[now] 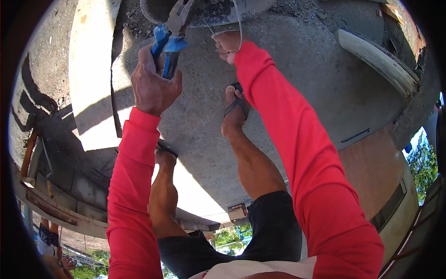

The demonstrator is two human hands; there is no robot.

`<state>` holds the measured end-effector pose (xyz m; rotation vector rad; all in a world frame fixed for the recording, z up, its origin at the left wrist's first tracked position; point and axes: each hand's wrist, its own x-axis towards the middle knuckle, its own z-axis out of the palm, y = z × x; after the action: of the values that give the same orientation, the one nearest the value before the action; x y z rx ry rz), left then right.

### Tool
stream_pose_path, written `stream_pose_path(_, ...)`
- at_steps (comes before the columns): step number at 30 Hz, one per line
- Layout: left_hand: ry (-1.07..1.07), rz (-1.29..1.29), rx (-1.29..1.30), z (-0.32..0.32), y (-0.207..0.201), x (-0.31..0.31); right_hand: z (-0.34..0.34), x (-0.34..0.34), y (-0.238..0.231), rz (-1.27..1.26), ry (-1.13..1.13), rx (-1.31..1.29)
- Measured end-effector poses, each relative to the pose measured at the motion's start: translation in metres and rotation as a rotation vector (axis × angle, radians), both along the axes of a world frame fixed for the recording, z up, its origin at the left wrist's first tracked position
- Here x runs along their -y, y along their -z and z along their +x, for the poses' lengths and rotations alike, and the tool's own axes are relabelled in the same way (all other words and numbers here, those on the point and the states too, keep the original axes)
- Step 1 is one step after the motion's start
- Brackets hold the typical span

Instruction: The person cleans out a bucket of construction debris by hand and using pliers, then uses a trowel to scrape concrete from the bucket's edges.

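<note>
Blue-handled pliers (173, 45) are in my left hand (156, 90), whose fingers wrap round the grips. The grips stand apart, and the metal jaws point away toward the top edge. To the right, my right hand (228, 42) is closed on a thin, pale wire (240, 21). One part of this wire bends up past the wrist and out of the top of the picture; a short end sticks out to the left of the fingers. Just beyond both hands lies a dark, curved-edged piece (223, 16), cut off by the frame.
Grey concrete floor (297, 93) lies under my sandalled feet. A pale board (95, 69) runs along the left, partly in shadow. At the right are a curved pale plank (376, 60) and a brown sheet (371, 172). Another person (51, 239) shows at the lower left.
</note>
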<state>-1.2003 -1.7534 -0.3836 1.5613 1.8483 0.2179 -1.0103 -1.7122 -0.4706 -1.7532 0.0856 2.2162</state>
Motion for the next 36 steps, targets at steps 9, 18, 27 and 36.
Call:
stream_pose_path(9, 0.075, -0.217, -0.137, 0.002, 0.011, -0.019, -0.010, -0.004, -0.006, -0.054, -0.095, 0.178)
stream_pose_path(18, 0.151, -0.334, -0.206, 0.007, 0.025, -0.032, 0.001, -0.001, 0.027, 0.053, -0.196, 0.080)
stream_pose_path(27, -0.005, -0.295, -0.089, -0.035, -0.003, 0.010, -0.015, -0.031, 0.019, 0.029, -0.185, 0.131)
stream_pose_path(36, -0.252, -0.132, 0.139, -0.053, -0.038, 0.052, -0.005, 0.003, -0.096, -0.246, -0.399, 0.097)
